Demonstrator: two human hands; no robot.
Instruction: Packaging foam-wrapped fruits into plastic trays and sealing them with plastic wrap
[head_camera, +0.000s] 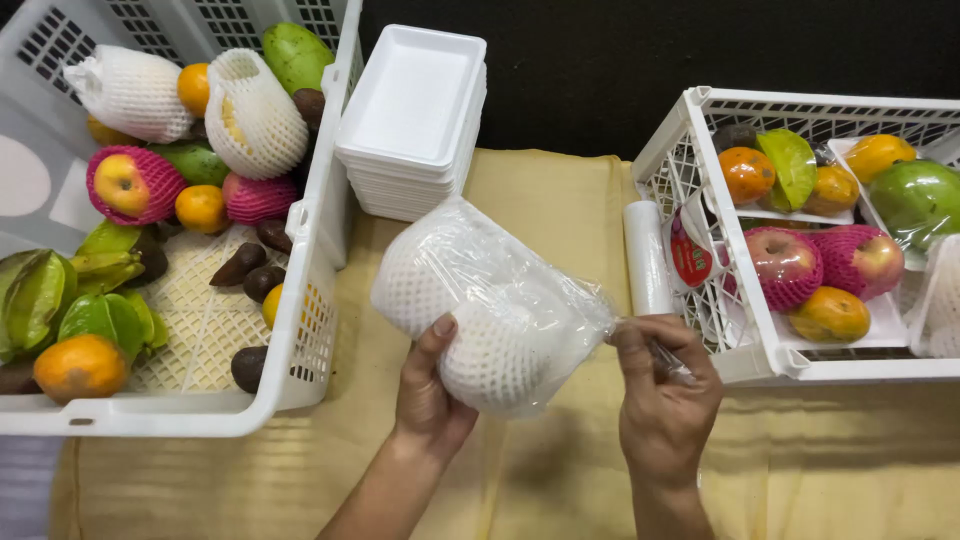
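Yellow cloth (560, 200) covers the table, black backdrop behind; above it the clear plastic bag (500, 300) with foam-netted fruit inside is held off the surface between both hands. Its long axis runs from upper left down to lower right, the gathered neck tapering toward the right hand (665, 390); that hand's fingers are pressed together, pinching the twisted neck, which lies just left of its fingertips. The left hand (430, 395) is nearer the bulk; its thumb presses the bag's lower front, the other fingers hidden behind it, so the load sits directly above and beyond that palm. White foam trays (415, 115) stand beyond the bag; a white crate (310, 300) of mixed fruit lies left, another crate (760, 350) right.
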